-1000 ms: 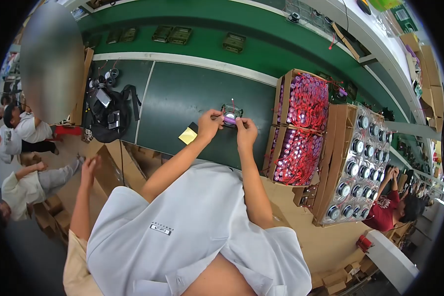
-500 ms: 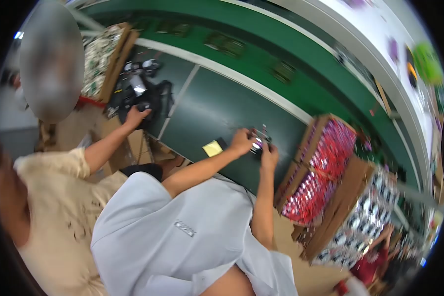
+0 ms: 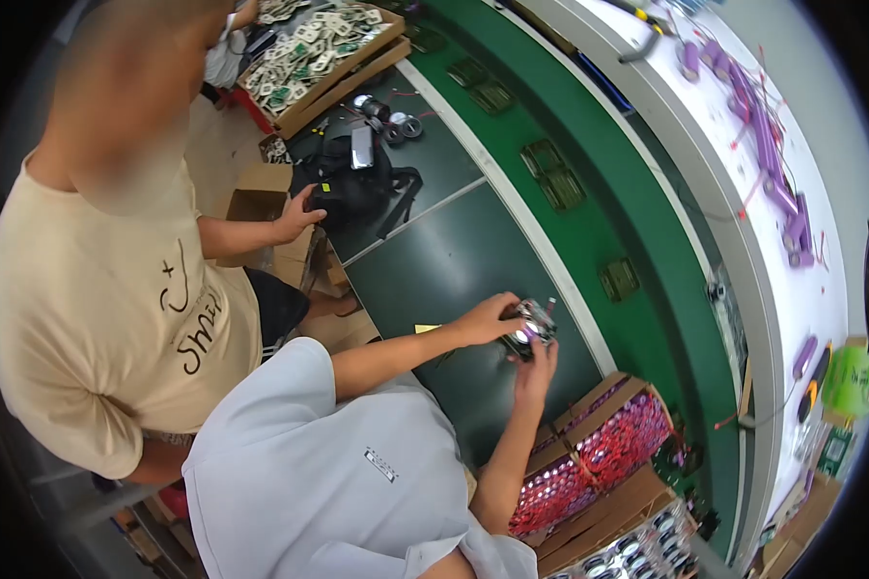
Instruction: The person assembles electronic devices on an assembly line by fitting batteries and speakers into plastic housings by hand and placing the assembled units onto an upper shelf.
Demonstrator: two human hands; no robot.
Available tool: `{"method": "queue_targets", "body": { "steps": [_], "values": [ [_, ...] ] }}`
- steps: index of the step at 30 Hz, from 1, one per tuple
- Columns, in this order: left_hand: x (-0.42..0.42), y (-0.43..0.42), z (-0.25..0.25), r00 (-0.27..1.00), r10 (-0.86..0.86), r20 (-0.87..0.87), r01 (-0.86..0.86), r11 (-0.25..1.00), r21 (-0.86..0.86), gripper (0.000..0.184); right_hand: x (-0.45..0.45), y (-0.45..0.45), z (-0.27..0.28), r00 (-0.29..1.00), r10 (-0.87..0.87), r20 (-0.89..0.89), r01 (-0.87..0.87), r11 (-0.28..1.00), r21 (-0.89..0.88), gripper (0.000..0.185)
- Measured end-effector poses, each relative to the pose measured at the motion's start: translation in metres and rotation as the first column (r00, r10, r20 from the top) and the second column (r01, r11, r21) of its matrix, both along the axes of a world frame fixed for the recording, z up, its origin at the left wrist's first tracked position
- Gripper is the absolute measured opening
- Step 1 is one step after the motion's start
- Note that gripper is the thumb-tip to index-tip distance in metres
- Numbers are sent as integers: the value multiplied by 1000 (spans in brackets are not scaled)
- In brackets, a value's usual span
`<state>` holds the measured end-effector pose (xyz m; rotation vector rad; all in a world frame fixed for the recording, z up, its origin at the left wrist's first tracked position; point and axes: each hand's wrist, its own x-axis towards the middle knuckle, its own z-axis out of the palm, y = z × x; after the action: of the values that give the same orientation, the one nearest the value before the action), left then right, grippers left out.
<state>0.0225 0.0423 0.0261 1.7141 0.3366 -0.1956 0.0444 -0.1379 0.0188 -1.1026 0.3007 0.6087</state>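
My left hand point(image 3: 489, 320) and my right hand point(image 3: 535, 371) both hold a small electronic assembly point(image 3: 531, 330) above the dark green tabletop point(image 3: 444, 261). It has a round silvery part, a clear-looking frame and a bit of purple. The left fingers close on its upper left side, the right fingers on its lower edge. A yellow sticky pad point(image 3: 427, 329) lies partly hidden under my left forearm.
A co-worker in a beige shirt point(image 3: 116, 318) stands at the left, a hand by a black bag point(image 3: 350, 183). Boxes of purple cells point(image 3: 589, 463) and a tray of speakers point(image 3: 647, 545) are at lower right. Clear cases point(image 3: 552, 174) lie on the green belt point(image 3: 589, 217).
The view has turned, so the table now runs diagonally and the co-worker fills more of the left side. My hands still hold the assembly, which looks tilted now.
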Motion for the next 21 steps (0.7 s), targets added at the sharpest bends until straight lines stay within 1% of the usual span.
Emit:
{"method": "queue_targets", "body": {
  "steps": [2,4,5,6,8,10,13,15,16,19,20,21],
  "values": [
    [14,-4,1,989,-91,119,96,995,-40,48,24,-6,14,992,-116,51,116,993,6,37],
    [22,-14,16,984,-132,123,137,990,-36,47,64,-29,16,941,-306,143,324,937,-131,38],
    [25,-17,21,981,-154,115,159,987,-36,47,93,-47,14,908,-365,208,412,871,-270,44],
    [26,-19,23,979,-174,104,179,983,-35,48,123,-70,12,869,-409,278,491,777,-393,50],
    [21,-23,14,975,-210,73,211,977,-6,46,177,-119,8,870,-399,288,492,706,-509,52],
    [13,-30,-3,970,-239,48,237,971,37,44,222,-164,-5,881,-434,190,459,682,-570,51],
    [-1,-33,-10,956,-262,-132,259,965,-37,42,267,-198,-35,844,-526,-100,357,692,-627,35],
    [-10,-33,-24,954,-255,-161,257,966,-9,40,268,-197,-63,857,-513,-53,407,736,-541,38],
    [-13,-32,-28,952,-249,-177,254,967,7,39,266,-192,-69,863,-505,-31,426,758,-494,40],
    [-5,-19,-38,958,-229,-175,245,967,76,35,262,-180,-75,748,-663,-26,472,560,-681,52],
    [4,-13,-41,969,-188,-158,207,972,112,36,262,-175,-77,806,-591,44,323,376,-868,53],
    [15,-6,-44,978,-152,-141,172,974,145,36,262,-170,-79,860,-504,77,168,137,-976,54]
  ]
}}
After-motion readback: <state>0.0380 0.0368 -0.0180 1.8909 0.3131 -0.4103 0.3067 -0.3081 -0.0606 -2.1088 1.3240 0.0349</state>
